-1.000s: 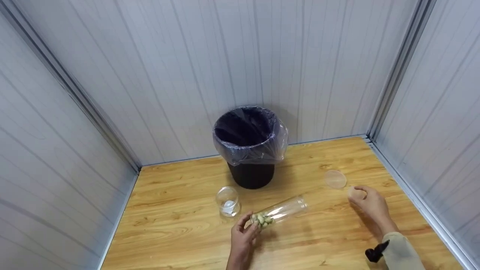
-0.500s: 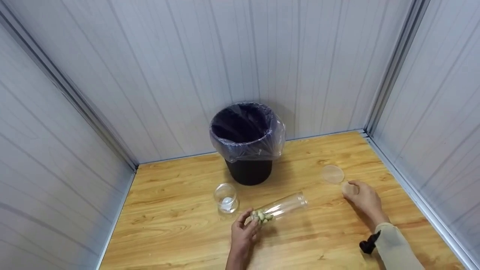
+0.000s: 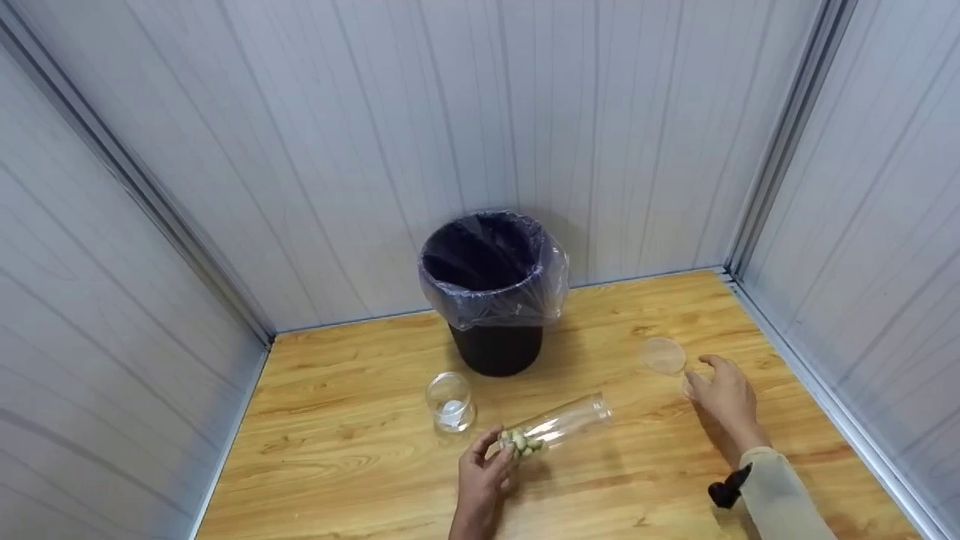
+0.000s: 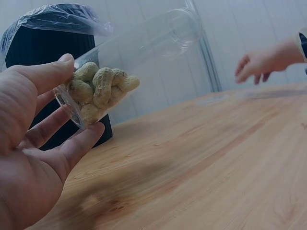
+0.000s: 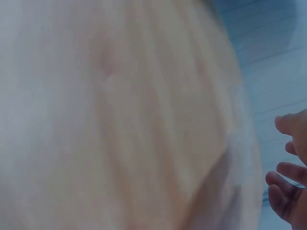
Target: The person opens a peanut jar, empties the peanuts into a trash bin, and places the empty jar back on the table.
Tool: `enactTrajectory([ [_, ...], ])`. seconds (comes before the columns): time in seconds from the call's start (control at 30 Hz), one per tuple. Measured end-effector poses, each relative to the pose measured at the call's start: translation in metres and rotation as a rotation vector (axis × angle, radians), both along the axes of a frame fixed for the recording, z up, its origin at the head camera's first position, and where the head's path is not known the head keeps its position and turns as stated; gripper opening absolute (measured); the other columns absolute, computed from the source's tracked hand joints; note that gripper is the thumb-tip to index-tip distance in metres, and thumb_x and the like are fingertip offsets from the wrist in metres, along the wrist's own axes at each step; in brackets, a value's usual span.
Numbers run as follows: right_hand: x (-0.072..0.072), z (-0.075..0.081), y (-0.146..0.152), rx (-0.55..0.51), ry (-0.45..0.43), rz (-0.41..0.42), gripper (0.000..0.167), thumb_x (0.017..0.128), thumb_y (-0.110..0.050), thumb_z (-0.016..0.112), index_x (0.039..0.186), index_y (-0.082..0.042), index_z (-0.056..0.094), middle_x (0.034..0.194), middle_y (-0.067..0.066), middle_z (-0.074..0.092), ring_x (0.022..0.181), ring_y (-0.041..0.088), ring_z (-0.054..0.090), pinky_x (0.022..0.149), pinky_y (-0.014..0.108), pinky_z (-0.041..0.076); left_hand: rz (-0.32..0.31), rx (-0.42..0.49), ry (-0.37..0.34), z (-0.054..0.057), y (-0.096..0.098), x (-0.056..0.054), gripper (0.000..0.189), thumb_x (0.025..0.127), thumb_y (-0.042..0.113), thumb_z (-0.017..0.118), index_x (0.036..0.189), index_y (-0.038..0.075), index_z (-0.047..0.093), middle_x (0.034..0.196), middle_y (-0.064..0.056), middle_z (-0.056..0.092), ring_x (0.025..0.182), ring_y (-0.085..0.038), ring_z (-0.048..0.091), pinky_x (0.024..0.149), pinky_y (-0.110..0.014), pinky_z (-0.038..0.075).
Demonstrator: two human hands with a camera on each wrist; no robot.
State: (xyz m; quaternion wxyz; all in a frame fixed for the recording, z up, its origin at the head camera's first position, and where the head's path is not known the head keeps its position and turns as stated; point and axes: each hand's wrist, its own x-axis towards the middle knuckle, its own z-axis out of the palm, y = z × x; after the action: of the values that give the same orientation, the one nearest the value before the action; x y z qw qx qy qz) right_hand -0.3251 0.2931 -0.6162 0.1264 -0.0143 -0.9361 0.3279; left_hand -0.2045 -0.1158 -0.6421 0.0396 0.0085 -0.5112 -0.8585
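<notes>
In the head view my left hand (image 3: 482, 476) grips the base end of a clear cylindrical jar (image 3: 568, 422), tilted nearly on its side above the table. Several peanuts in their shells (image 4: 102, 87) lie bunched at that base end, and the left wrist view shows thumb and fingers around it. Over at the right, my right hand (image 3: 726, 397) hovers with thumb and fingers apart and nothing between them. Under its fingertips lies a translucent round lid (image 3: 688, 388), partly hidden by the hand. A larger translucent disc (image 3: 664, 355) lies just beyond it.
A black bin (image 3: 499, 349) with a clear plastic liner stands against the back panel. To the left of the held jar is a small clear round container (image 3: 451, 403) with something white at its bottom. Panels (image 3: 870, 187) enclose the wooden table (image 3: 337, 427) on three sides.
My right hand has let go of the smaller round lid, which now lies on the table beside the larger disc. My left hand keeps the jar in nearly the same place.
</notes>
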Motion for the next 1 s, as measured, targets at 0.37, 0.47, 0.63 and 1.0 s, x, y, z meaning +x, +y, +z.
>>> enactTrajectory([
  [0.37, -0.050, 0.061, -0.073, -0.149, 0.125, 0.236, 0.049, 0.097, -0.040, 0.059, 0.131, -0.005, 0.058, 0.124, 0.019, 0.059, 0.099, 0.034, 0.061, 0.078, 0.051, 0.052, 0.047, 0.044, -0.027, 0.005, -0.003, 0.001, 0.044, 0.083, -0.007, 0.070, 0.123, -0.014, 0.052, 0.113, -0.017, 0.053, 0.092, -0.026, 0.066, 0.070, -0.027, 0.057],
  [0.47, -0.063, 0.081, -0.095, -0.143, 0.200, 0.303, 0.044, 0.095, -0.032, 0.064, 0.130, -0.006, 0.059, 0.124, 0.018, 0.059, 0.102, 0.035, 0.060, 0.079, 0.051, 0.053, 0.045, 0.072, -0.015, 0.006, -0.004, 0.002, 0.042, 0.083, -0.007, 0.069, 0.121, -0.013, 0.053, 0.113, -0.017, 0.053, 0.092, -0.025, 0.066, 0.070, -0.027, 0.056],
  [0.63, -0.079, 0.114, -0.125, -0.096, 0.360, 0.390, 0.042, 0.091, -0.028, 0.070, 0.127, -0.008, 0.061, 0.122, 0.014, 0.061, 0.103, 0.032, 0.059, 0.078, 0.047, 0.054, 0.061, 0.115, -0.003, 0.006, -0.005, 0.006, 0.040, 0.084, -0.008, 0.067, 0.121, -0.014, 0.052, 0.112, -0.016, 0.053, 0.096, -0.026, 0.065, 0.080, -0.034, 0.056],
  [1.0, -0.084, 0.135, -0.178, -0.037, 0.494, 0.565, 0.059, 0.088, -0.038, 0.072, 0.139, -0.016, 0.054, 0.144, 0.016, 0.045, 0.116, 0.036, 0.055, 0.085, 0.050, 0.052, 0.114, 0.197, -0.044, 0.006, -0.013, 0.021, 0.035, 0.087, -0.009, 0.063, 0.121, -0.008, 0.055, 0.115, -0.015, 0.050, 0.105, -0.025, 0.060, 0.092, -0.042, 0.051],
])
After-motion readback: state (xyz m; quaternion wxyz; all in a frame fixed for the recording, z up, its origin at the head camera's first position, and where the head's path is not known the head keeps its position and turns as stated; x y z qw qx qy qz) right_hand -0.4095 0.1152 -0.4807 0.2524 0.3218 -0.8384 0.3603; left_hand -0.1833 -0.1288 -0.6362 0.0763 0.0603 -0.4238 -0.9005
